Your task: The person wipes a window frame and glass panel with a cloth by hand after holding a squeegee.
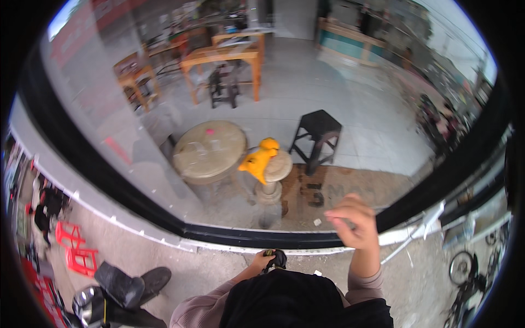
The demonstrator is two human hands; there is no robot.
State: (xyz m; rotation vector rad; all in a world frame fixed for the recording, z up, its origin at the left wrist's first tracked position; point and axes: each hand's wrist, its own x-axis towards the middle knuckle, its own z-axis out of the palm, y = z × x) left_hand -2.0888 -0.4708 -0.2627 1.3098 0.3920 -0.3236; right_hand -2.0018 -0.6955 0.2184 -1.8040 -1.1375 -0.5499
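Note:
A large window pane [235, 208] in a black frame stands in front of me. My right hand [354, 221] is raised before its lower right part, fingers bent and thumb drawn in toward them. What those fingers hold, if anything, does not show. Low in front of my body, my left hand [264, 259] is closed around a small black object with a yellow-green patch [277, 258]; its kind is unclear. A small white bit [317, 222] appears by the pane, left of my right hand.
Behind the glass are a round stone table [210, 150], a pedestal stool [278, 165] with a yellow cloth [258, 163], a black stool [320, 131] and wooden tables [224, 54]. Outside, a parked motorbike [117, 295] and red plastic chairs [79, 251] are left; another motorbike [465, 273] is right.

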